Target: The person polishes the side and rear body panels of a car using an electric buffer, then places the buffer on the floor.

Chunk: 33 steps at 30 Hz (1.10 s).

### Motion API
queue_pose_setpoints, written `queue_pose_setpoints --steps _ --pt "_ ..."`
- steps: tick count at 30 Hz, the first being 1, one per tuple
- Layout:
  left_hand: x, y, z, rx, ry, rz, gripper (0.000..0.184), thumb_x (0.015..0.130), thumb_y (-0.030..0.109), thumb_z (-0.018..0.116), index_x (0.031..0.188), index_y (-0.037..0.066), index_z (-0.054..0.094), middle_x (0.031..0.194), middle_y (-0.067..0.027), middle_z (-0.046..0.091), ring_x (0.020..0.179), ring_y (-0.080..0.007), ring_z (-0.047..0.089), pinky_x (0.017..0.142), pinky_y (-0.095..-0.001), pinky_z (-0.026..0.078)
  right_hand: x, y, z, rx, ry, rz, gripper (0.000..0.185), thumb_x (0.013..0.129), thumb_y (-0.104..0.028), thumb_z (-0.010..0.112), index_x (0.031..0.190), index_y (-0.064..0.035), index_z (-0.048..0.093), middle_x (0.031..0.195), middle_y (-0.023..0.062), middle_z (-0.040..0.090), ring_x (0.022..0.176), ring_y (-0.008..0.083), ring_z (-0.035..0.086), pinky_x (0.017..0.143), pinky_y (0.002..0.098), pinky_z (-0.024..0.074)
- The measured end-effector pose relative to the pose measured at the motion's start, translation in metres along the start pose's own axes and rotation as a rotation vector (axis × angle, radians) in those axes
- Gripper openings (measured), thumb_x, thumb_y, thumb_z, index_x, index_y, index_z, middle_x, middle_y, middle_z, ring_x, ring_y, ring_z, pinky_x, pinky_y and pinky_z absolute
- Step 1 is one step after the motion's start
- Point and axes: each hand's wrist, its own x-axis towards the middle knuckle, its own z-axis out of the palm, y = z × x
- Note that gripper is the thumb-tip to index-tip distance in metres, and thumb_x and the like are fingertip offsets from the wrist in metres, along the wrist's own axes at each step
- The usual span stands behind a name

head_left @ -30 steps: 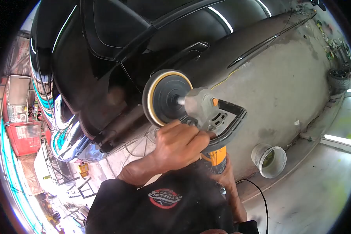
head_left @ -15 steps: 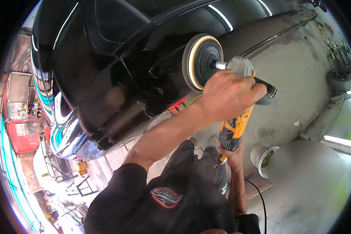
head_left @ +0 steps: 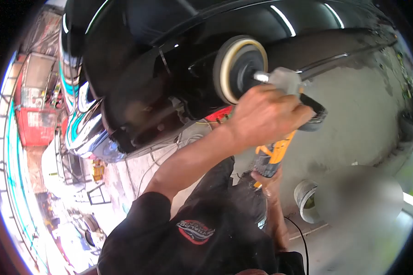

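Some of the white bucket (head_left: 304, 187) lay behind a pale round blur (head_left: 359, 195) at the lower right, and we could not make out what was inside. The view's edge cut off the black car (head_left: 137, 87) above and the black cord (head_left: 303, 236) below. The polisher (head_left: 278, 153) was beside the car, its round pad (head_left: 226, 73) turned toward the bodywork; we could not tell whether the two touched. The left hand (head_left: 270, 112) was curled closed over the tool's head, masking much of its middle; we saw its knuckles and back but not its palm. The right hand (head_left: 268, 181) was wrapped round the rear end, its fingers partly hidden from us by the casing.
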Motion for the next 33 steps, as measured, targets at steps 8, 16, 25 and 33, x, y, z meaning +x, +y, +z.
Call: queue_pose_setpoints --steps 8,16,25,33 --pt "-0.032 0.002 -0.007 0.0 0.042 -0.05 0.017 0.069 0.02 0.078 0.08 0.011 0.068 0.07 -0.0018 0.062 0.059 -0.0167 0.064 0.054 -0.031 0.048 -0.001 -0.001 -0.009 -0.123 -0.05 -0.102 0.091 0.064 -0.006 0.091 0.141 0.0012 0.043 0.125 0.0129 0.06 0.112 0.0243 0.061 0.099 0.0387 0.05" --pt "-0.127 0.017 -0.099 0.067 0.007 -0.127 0.026 0.067 0.012 0.088 0.071 0.005 0.063 0.059 0.0011 0.048 0.047 -0.0146 0.05 0.045 -0.0297 0.035 -0.032 0.021 0.042 -0.236 -0.294 -0.114 0.101 0.067 -0.012 0.092 0.149 -0.0009 0.035 0.13 0.0166 0.063 0.122 0.0271 0.062 0.105 0.0408 0.0485" --pt "-0.177 0.003 -0.084 -0.065 -0.065 -0.157 0.026 0.054 0.019 0.072 0.075 0.005 0.068 0.062 -0.0008 0.052 0.049 -0.0178 0.052 0.048 -0.0328 0.04 -0.038 0.057 0.047 -0.381 -0.197 -0.128 0.105 0.066 -0.015 0.093 0.153 -0.0054 0.035 0.133 0.0203 0.065 0.126 0.0308 0.063 0.107 0.0413 0.0492" --pt "-0.146 -0.024 -0.031 -0.257 0.045 -0.061 0.024 0.058 0.012 0.08 0.077 0.009 0.065 0.065 0.0 0.054 0.055 -0.0156 0.058 0.051 -0.0332 0.043 -0.043 0.064 0.032 -0.349 0.035 -0.094 0.099 0.066 -0.013 0.092 0.146 0.0024 0.037 0.128 0.0186 0.06 0.119 0.0287 0.061 0.104 0.0408 0.0471"
